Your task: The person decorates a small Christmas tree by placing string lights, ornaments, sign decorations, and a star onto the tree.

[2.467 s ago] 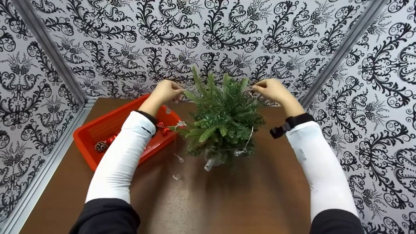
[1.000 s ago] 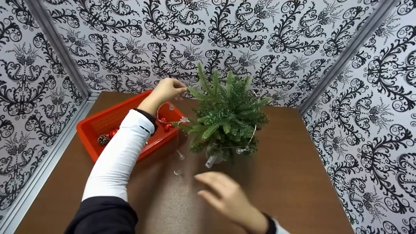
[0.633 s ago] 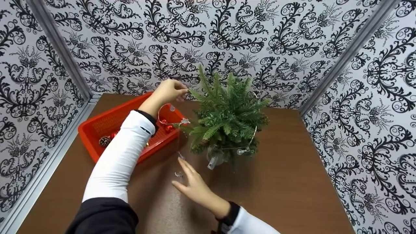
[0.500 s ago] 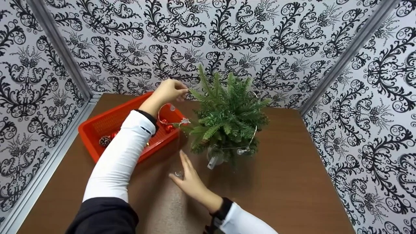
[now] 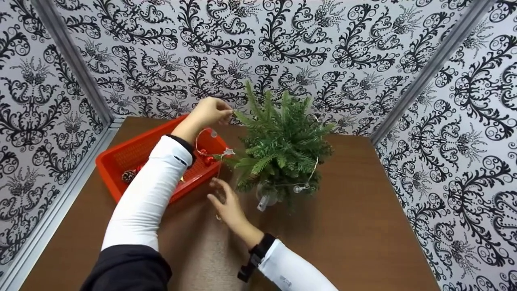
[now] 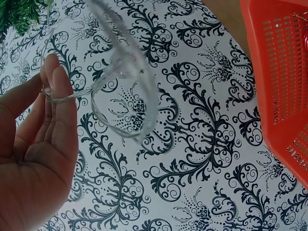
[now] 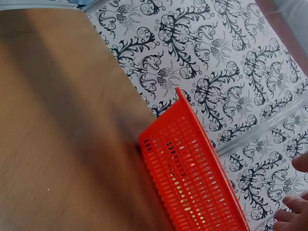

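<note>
A small green artificial fir tree point(image 5: 282, 141) stands on the table, partly wound with a string of fairy lights. At the tree's upper left my left hand point(image 5: 208, 112) pinches the light string's wire; the left wrist view shows the wire point(image 6: 65, 98) between thumb and fingers. From there the string loops down past a clear star point(image 5: 228, 152) and hangs towards the table. My right hand point(image 5: 231, 208) is low beside this dangling end, thumb and fingers spread apart. Only its fingertips point(image 7: 293, 211) show in the right wrist view, with nothing between them.
Behind the left forearm lies a red plastic basket point(image 5: 106, 173) holding a pine cone point(image 5: 129, 176) and red ornaments point(image 5: 208, 159). A small clear box point(image 5: 263, 203) hangs at the tree's base. Patterned walls enclose the brown table point(image 5: 355, 210) at the back and sides.
My right hand has left the tree's right side, come down across the front and moved left to the dangling lights. My left hand keeps its hold in nearly the same place.
</note>
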{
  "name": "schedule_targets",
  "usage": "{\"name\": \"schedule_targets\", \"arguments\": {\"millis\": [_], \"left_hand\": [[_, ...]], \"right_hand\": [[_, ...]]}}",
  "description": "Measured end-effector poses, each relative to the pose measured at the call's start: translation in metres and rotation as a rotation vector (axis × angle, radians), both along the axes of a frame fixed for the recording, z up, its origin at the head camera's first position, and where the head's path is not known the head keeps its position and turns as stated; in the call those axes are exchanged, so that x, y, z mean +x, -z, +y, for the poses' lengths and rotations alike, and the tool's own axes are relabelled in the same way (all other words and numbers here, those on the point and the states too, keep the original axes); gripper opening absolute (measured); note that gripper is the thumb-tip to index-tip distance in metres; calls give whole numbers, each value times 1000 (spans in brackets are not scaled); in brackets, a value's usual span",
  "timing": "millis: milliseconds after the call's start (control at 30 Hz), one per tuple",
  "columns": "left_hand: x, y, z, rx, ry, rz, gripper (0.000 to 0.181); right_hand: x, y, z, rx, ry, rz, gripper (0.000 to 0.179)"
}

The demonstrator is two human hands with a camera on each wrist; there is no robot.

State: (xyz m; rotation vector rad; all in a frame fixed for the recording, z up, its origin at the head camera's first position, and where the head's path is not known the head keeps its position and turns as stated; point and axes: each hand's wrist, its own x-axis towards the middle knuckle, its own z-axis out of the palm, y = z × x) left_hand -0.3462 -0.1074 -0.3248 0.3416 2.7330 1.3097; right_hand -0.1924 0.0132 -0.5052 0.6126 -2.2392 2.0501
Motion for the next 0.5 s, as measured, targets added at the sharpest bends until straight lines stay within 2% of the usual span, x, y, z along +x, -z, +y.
{"name": "schedule_targets", "arguments": {"millis": [133, 267, 400, 500], "left_hand": [[-1, -2, 1, -16, 6, 13, 24], [-1, -7, 1, -27, -14, 13, 24], [-3, -11, 3, -30, -19, 14, 25], [-6, -11, 3, -31, -16, 8, 26]], "right_hand": [[5, -9, 1, -48, -12, -46, 29], [13, -28, 3, -41, -6, -45, 25], [18, -50, 6, -23, 14, 22, 24], [21, -66, 8, -56, 13, 61, 24]]}}
